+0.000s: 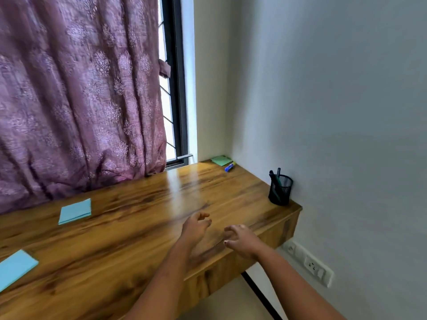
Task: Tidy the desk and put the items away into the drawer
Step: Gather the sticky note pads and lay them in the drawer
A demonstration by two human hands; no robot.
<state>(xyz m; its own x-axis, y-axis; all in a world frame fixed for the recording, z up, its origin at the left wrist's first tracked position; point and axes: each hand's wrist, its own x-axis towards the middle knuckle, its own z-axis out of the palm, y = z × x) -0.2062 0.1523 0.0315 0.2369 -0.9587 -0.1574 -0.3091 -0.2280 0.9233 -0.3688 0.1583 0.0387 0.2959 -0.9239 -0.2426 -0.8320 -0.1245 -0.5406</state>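
Left hand [196, 227] and right hand [240, 241], loosely curled and empty, hover close together mid-frame over the glossy wooden desk [138, 229], probably reaching. A flat light-blue paper pad [75, 211] waits left, a black mesh pen cup [280, 190] right.

On the long brown wooden desk [138, 227], a pale-blue folded paper sheet [75, 211] lay toward the back left, and a second pale-blue paper sheet [16, 267] lay at the near left. A green square notepad [221, 160] sat in the far corner, with a small blue glue stick [230, 166] just beside it. A black mesh pen cup [280, 190] stood at the right end, near the wall. A mauve patterned fabric curtain [80, 100] hung behind the desk.
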